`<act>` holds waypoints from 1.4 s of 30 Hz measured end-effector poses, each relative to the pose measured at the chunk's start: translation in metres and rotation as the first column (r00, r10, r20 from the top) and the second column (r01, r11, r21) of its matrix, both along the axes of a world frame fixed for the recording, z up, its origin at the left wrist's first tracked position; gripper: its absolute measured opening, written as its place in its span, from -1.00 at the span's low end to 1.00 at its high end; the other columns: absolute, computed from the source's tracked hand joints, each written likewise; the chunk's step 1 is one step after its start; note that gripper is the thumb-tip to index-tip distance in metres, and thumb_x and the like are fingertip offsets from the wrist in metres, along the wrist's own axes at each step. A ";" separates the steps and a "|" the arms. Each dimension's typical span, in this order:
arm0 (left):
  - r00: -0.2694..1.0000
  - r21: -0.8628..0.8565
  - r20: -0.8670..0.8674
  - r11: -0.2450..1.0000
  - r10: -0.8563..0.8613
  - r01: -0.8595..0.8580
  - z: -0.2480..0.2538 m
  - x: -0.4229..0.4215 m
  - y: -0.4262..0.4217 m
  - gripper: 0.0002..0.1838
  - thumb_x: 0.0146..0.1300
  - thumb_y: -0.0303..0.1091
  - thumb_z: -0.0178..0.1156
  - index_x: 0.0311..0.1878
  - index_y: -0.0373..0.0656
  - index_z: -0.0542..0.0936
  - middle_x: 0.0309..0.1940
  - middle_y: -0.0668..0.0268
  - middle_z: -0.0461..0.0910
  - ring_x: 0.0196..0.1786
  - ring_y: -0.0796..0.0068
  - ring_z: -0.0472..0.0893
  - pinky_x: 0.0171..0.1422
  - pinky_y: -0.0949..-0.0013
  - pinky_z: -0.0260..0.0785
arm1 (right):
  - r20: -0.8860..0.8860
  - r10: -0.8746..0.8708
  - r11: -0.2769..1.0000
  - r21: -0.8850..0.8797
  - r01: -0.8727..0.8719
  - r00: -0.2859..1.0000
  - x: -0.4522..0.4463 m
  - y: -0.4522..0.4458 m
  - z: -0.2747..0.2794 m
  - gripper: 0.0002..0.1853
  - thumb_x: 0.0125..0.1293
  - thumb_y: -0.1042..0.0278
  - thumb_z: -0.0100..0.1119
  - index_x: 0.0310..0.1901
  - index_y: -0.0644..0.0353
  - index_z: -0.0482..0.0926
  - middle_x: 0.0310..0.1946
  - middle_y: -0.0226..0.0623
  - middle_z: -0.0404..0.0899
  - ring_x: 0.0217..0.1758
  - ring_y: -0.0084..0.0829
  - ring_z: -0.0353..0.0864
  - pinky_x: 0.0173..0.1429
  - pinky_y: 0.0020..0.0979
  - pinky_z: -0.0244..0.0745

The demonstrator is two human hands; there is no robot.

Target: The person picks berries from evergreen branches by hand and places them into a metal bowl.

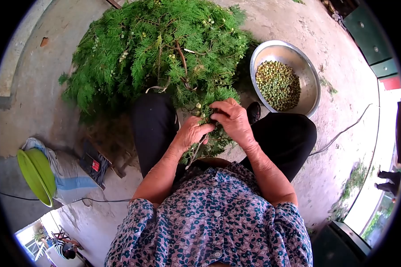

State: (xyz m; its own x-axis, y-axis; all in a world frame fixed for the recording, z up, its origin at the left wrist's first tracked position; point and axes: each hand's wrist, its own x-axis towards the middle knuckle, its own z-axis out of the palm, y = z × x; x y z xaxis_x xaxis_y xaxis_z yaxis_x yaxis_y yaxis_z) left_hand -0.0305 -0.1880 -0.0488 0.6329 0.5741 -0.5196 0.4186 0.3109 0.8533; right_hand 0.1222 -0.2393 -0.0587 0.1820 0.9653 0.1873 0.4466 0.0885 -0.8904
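Note:
Between my knees a leafy green conifer branch (pixel 218 141) lies across my lap, its thin stem running down toward my shirt. My left hand (pixel 191 132) is closed round this branch, thumb pointing right. Close by on the right, my right hand (pixel 232 121) has its fingers curled and pinched into the foliage; what lies between the fingertips is hidden. A few pale green cones (pixel 198 106) show on the sprig just above my left hand. Beyond my hands rises a big heap of cut conifer branches (pixel 160 49), with small pale cones among the leaves.
A metal basin (pixel 311 82) partly filled with small green and brownish cones (pixel 278 84) stands right of the heap. At left are a lime green tub (pixel 36 175) and a grey-blue sack (pixel 71 178). A thin cable (pixel 343 131) crosses the concrete floor. People show at the far edges.

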 end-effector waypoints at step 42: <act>0.863 0.764 -0.499 0.431 -0.077 0.480 -0.019 0.004 -0.004 -0.88 -0.14 -0.36 0.15 -0.64 -0.18 0.52 -0.68 0.20 0.53 -0.54 0.22 0.57 -0.44 0.21 0.37 | -0.455 -0.054 0.982 -0.188 -0.036 0.889 0.014 -0.011 0.005 -0.80 0.15 0.60 0.03 -0.19 0.19 0.53 -0.48 -0.40 0.49 -0.54 -0.61 0.38 -0.44 -0.60 0.35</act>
State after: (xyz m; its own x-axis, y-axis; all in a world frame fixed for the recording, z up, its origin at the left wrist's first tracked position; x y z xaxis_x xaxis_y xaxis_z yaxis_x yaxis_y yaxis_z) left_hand -0.0261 -0.1922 -0.0675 0.7408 0.6656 -0.0903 0.6439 -0.6653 0.3779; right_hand 0.1358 -0.2503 -0.0536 0.2122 0.9720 -0.1010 -0.0134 -0.1005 -0.9948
